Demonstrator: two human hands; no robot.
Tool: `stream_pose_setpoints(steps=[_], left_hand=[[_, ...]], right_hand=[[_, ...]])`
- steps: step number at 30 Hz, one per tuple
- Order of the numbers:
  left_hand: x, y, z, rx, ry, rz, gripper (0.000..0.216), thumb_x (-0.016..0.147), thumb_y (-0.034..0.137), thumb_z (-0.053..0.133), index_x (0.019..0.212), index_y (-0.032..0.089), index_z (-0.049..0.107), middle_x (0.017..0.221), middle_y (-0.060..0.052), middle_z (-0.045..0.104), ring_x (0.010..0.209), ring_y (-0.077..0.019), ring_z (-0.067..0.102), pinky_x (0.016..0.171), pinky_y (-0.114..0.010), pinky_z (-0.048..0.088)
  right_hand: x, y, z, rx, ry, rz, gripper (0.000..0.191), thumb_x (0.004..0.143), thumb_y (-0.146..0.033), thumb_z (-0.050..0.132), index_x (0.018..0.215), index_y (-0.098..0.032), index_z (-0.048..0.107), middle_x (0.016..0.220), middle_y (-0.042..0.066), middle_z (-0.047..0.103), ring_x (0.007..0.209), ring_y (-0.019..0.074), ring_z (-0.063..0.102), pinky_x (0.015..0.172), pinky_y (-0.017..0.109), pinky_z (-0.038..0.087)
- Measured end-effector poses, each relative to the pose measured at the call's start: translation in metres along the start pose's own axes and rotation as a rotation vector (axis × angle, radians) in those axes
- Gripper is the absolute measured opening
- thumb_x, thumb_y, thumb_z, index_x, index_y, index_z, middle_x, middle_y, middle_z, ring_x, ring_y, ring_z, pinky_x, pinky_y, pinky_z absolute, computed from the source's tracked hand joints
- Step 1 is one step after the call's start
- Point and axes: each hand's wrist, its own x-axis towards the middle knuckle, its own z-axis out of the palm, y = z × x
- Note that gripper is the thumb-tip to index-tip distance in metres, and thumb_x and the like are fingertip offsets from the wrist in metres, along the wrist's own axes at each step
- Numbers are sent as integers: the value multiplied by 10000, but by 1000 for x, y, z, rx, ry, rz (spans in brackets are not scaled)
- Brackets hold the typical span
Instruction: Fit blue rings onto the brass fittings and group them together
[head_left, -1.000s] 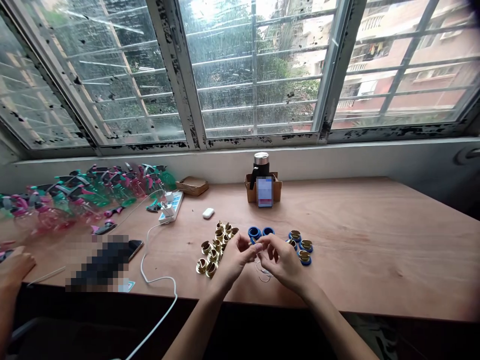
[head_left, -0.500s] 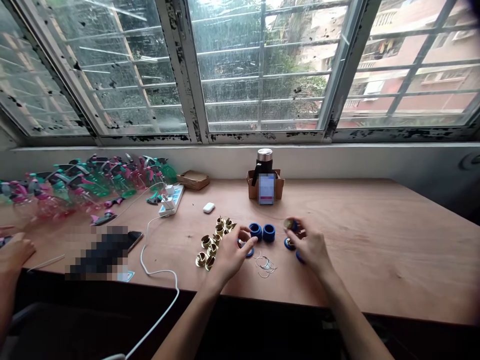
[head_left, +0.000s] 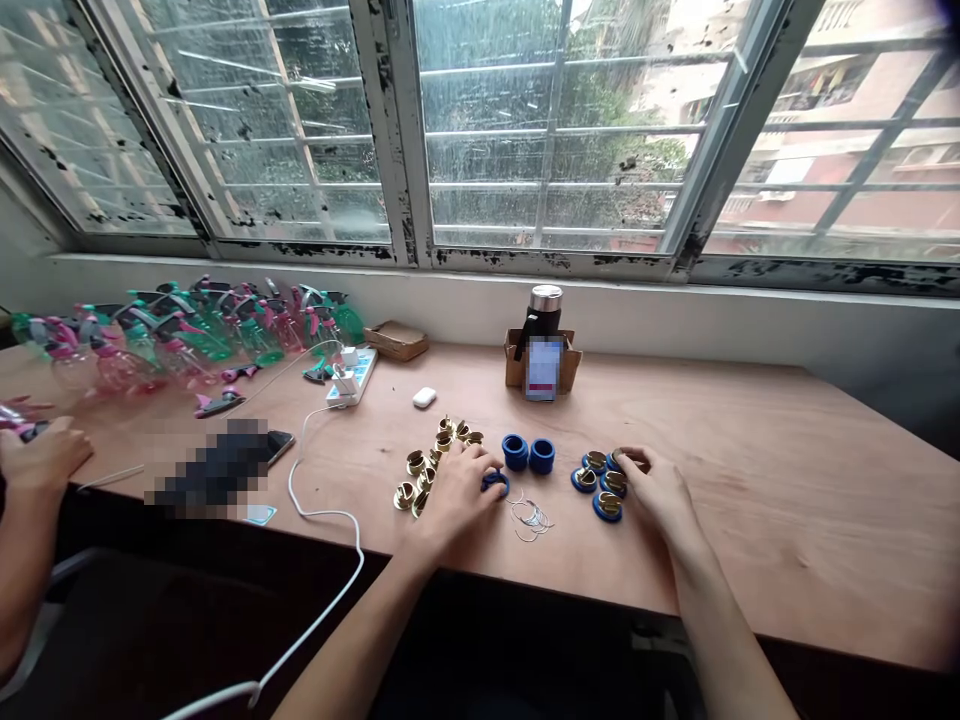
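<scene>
My left hand (head_left: 454, 492) rests on the wooden table (head_left: 750, 480) with its fingers closed round a small blue ring (head_left: 495, 483), beside a heap of brass fittings (head_left: 431, 462). My right hand (head_left: 660, 490) lies over a group of blue rings with brass inserts (head_left: 598, 482), its fingertips on the farthest one. Two empty blue rings (head_left: 528, 453) stand between the hands. A few thin wire rings (head_left: 531, 517) lie in front of them.
A phone leans on a cardboard box with a dark flask (head_left: 543, 345) at the back. To the left lie a white earbud case (head_left: 424, 397), a power strip with a white cable (head_left: 346, 378), a phone, and pink and green spray triggers (head_left: 180, 335). Another person's hand (head_left: 41, 455) is at the far left.
My hands were together over the wire rings, then parted. The right hand carried a brass-and-blue piece to the group on the right and set it down. The left hand lowered onto a blue ring.
</scene>
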Motion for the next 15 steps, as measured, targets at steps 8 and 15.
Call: stream_pose_setpoints(steps=[8, 15], left_hand=[[3, -14, -20, 4, 78, -36, 336, 909, 271, 734, 1242, 232, 749, 1301, -105, 674, 1236, -336, 542, 1063, -470, 463], [-1, -27, -37, 9, 26, -74, 247, 876, 283, 750, 1119, 239, 765, 1185, -89, 701, 1140, -326, 565, 992, -456, 468]], right_hand=[[-2, -12, -6, -34, 70, 49, 419, 843, -474, 638, 1117, -206, 807, 999, 120, 839, 878, 301, 781, 783, 394, 562], [-43, -66, 1, 36, 201, -189, 344, 950, -452, 598, 1105, -216, 795, 844, 86, 781, 713, 265, 718, 699, 375, 537]])
